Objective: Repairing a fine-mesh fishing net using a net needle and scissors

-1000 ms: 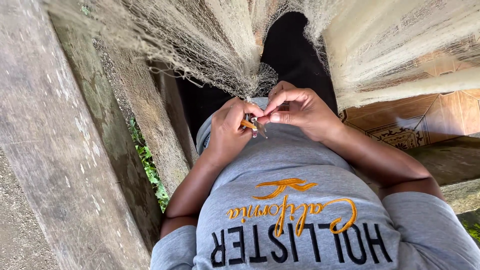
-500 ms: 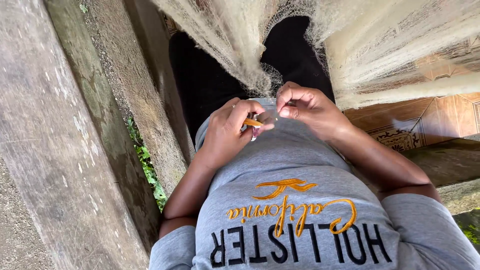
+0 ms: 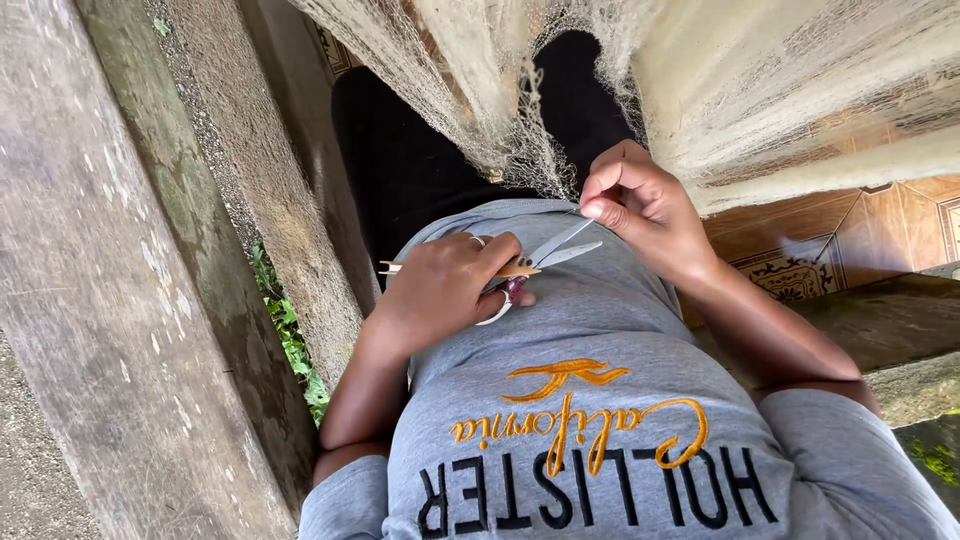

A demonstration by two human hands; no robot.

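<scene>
Here, head view, looking straight down the person's front. Left hand [image 3: 445, 290] lies against the belly of the grey shirt [image 3: 600, 400], fingers curled shut around a pair of small scissors [image 3: 545, 255] and a thin wooden netting needle [image 3: 455, 268]. Scissor blades are parted, pointing up and right towards the other hand; the pale loop handle shows under the fingers. The needle's tip sticks out past the knuckles to the left. A ring sits on one finger.

Right hand [image 3: 640, 200] is higher and to the right, thumb and forefinger pressed together in a pinch on a fine strand of the fishing net [image 3: 520, 150]; the strand itself is too thin to trace. Blade tips sit just beside that pinch; contact cannot be told.

The net hangs in a pale bunch from the top of the view down onto dark trousers [image 3: 400, 160]. Weathered concrete ledge [image 3: 120, 300] runs down the left side; patterned tiles [image 3: 800, 260] at right.
</scene>
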